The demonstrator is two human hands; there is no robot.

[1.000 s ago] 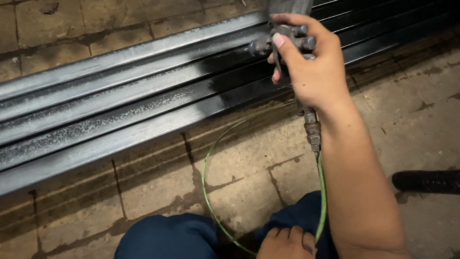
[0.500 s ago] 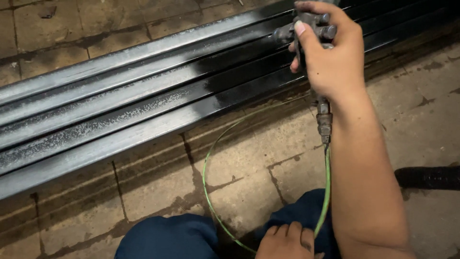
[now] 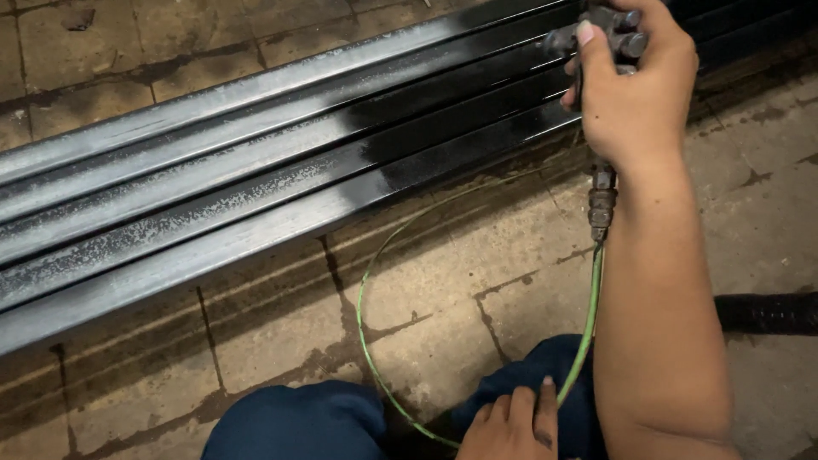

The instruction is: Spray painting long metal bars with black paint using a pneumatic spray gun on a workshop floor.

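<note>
Right hand (image 3: 635, 102) clamped around grey metal spray gun (image 3: 601, 34), over glossy black-painted steel rails (image 3: 443, 128) just beyond the fist. Left hand (image 3: 511, 426) curled loosely on green air hose (image 3: 588, 324) below. Risks: lingering causing paint runs; hose loop snagging knee, jerking aim.

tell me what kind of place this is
Probably a metal workshop or a yard for paint work. Long steel tubes lie on a stained paved floor, partly coated glossy black, and the right hand grips a spray gun fed by a green hose.

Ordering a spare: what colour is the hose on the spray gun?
Green, seen in the head view: the hose loops down from the spray gun.
</note>
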